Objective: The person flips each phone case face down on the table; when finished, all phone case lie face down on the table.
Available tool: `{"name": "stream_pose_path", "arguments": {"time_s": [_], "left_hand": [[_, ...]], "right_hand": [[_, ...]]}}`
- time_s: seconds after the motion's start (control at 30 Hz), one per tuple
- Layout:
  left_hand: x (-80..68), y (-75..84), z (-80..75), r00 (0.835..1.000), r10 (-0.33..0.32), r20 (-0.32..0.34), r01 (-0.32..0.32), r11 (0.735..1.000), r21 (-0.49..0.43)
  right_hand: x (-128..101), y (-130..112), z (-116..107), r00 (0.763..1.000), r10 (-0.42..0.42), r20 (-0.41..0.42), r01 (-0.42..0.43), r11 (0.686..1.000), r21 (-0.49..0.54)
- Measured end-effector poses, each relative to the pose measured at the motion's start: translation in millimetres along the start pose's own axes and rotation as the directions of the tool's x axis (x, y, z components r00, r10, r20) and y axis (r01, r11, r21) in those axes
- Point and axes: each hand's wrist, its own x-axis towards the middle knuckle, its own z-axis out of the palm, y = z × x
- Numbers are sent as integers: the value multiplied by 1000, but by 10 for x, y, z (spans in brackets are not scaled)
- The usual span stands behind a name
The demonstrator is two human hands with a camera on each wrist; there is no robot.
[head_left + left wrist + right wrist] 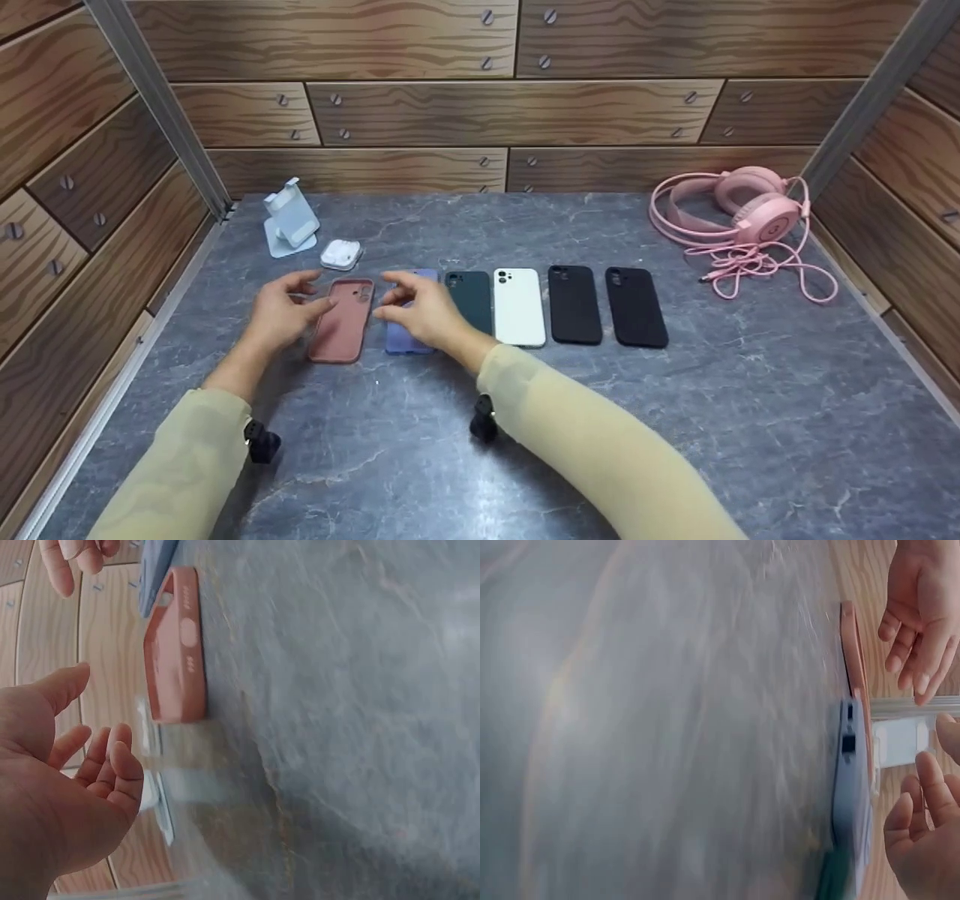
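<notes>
Several phone cases lie in a row on the grey marble table (pixel 480 450). At the left end is a salmon-pink case (pixel 341 321) (pixel 176 652), then a lavender one (pixel 407 342) (pixel 157 570) (pixel 847 780), a dark green one (pixel 471 300), a white one (pixel 519 306) and two black ones (pixel 574 304). My left hand (pixel 319 291) (pixel 101 716) hovers at the pink case's left edge, fingers relaxed, holding nothing. My right hand (pixel 384 296) (pixel 934 757) hovers over the lavender case, fingers loosely bent and empty. The pink case lies between the two hands.
A white phone stand (pixel 291 217) and a white earbuds case (pixel 341 255) sit behind the pink case. Pink headphones (pixel 750 206) with a coiled cable lie at the back right. Wood-grain walls enclose the table on three sides.
</notes>
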Motion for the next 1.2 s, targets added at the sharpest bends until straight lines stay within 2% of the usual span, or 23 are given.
{"name": "stream_pose_path", "arguments": {"time_s": [0.17,0.47,0.6,0.77,0.97,1.2], "left_hand": [[28,-109,18,1000,-22,15,22,1000,-12],[36,-249,98,997,-61,37,62,998,-28],[47,-272,118,998,-44,44,45,999,-19],[64,-289,115,997,-30,65,29,999,20],[75,-285,110,995,-56,87,49,995,83],[87,-299,120,995,-47,86,37,993,110]], "right_hand": [[39,-24,176,999,11,-36,-10,1000,15],[85,5,343,999,26,-19,-25,1000,5],[99,32,364,1000,28,-3,-28,998,-49],[117,46,380,1000,8,18,-5,986,-165],[112,56,391,999,-21,47,34,953,-300],[112,76,396,995,-67,73,91,911,-403]]}}
